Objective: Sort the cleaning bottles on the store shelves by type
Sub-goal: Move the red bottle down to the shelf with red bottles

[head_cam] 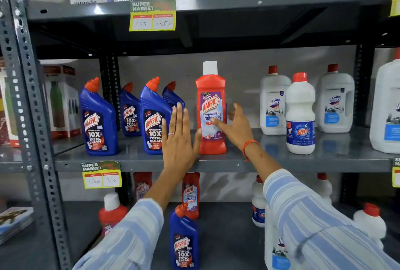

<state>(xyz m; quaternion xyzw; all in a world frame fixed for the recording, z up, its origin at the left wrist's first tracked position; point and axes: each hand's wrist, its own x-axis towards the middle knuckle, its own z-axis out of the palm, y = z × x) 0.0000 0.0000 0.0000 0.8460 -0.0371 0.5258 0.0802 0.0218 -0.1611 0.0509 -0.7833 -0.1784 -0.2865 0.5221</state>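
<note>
red bottle (211, 113): tall, hard, smooth, looks full and heavy | hold: around its middle | left hand (178, 139): flat, fingers spread | right hand (236, 126): spread wide, holding nothing

Red bottle (211, 109): HARPIC BATHROOM CLEANER
Blue bottles (98, 118): HARPIC 10X TOTAL CLEAN
White jugs (274, 105): Domex
White bottle (300, 116): Rin
Upper shelf-edge tag (152, 15): SUPER MARKET, 333, 165
Middle shelf-edge tag (101, 174): SUPER MARKET, 75

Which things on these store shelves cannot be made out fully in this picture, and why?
Head view only:
- Fourth blue Harpic bottle: label hidden behind the left hand.
- Large white jug: cut off by the right edge.
- Lower-shelf white bottle: blurred, label unreadable.
- Lower price tag: small print unreadable.
</note>
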